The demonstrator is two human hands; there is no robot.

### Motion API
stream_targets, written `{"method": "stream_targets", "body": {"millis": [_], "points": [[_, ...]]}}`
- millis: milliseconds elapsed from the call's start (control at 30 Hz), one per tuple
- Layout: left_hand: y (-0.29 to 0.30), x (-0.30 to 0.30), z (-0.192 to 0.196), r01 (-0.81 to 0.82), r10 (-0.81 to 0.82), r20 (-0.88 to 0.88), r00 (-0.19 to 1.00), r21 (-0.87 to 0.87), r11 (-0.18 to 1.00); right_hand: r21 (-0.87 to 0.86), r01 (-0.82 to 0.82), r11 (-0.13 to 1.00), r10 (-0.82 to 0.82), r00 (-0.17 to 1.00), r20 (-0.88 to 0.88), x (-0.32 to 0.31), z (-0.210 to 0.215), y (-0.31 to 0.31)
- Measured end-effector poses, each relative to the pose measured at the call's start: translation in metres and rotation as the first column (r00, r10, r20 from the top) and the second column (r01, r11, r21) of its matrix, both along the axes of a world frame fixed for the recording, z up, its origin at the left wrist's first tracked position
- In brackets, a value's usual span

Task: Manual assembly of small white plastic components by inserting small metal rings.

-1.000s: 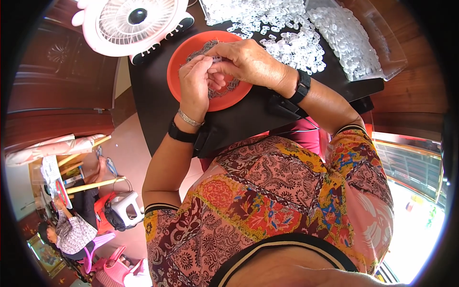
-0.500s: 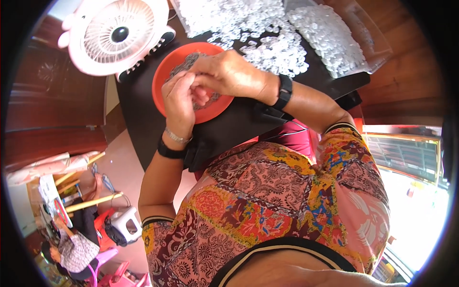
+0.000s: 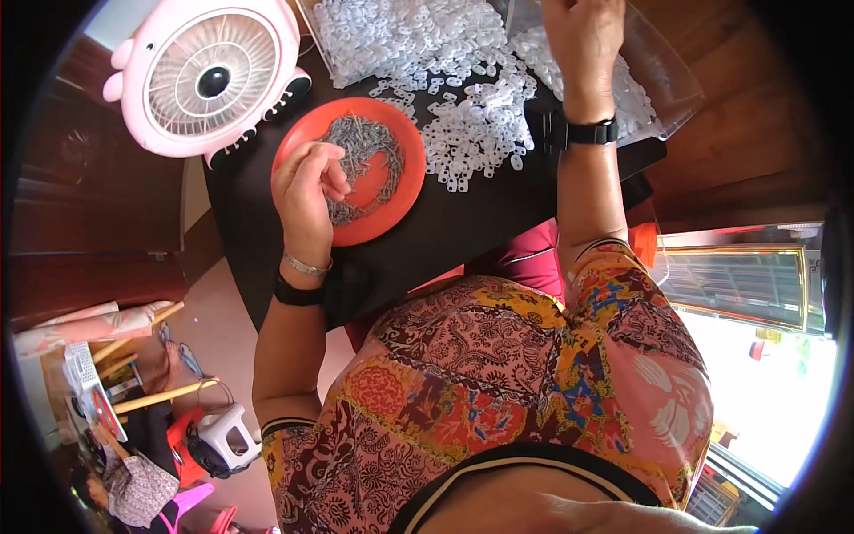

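Over the left side of an orange plate, my left hand has its fingers curled together; whatever they hold, if anything, is hidden. Many thin grey nails lie heaped on that plate. My right hand reaches to the far right, over a clear tray of small white plastic pieces. Its fingertips run past the top edge of the picture. Between the hands, a loose pile of small white plastic pieces with holes spreads on the black table.
A pink fan stands at the table's far left. A larger heap of white pieces fills a container at the back. On the floor at left are a white stool and a seated person.
My hands were together over the plate. The right hand has moved away to the far right, above the tray, while the left stays by the plate.
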State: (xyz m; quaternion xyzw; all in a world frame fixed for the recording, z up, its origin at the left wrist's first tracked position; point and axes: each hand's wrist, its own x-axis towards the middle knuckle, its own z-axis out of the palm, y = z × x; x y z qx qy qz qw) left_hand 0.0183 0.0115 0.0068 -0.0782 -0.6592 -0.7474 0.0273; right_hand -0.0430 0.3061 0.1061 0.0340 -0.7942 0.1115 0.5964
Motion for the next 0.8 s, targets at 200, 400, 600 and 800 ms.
{"method": "stream_targets", "body": {"millis": [200, 400, 600, 800], "points": [[-0.004, -0.003, -0.005, 0.007, -0.006, 0.037, 0.999, -0.038, 0.999, -0.065, -0.462, 0.884, 0.401, 0.682, 0.611, -0.046, -0.077, -0.018], [-0.005, -0.004, -0.004, 0.011, -0.009, 0.038, 0.999, -0.052, 0.999, -0.067, -0.485, 0.872, 0.281, 0.384, 0.879, -0.054, -0.101, -0.021], [-0.005, -0.003, -0.004, 0.025, -0.022, 0.051, 0.998, -0.051, 0.998, -0.061, -0.483, 0.873, 0.262, 0.359, 0.896, -0.061, -0.11, -0.027], [-0.007, -0.007, -0.001, -0.017, 0.018, 0.036, 0.999, -0.024, 1.0, 0.031, -0.526, 0.85, 0.172, 0.333, 0.927, -0.059, -0.106, -0.028]]}}
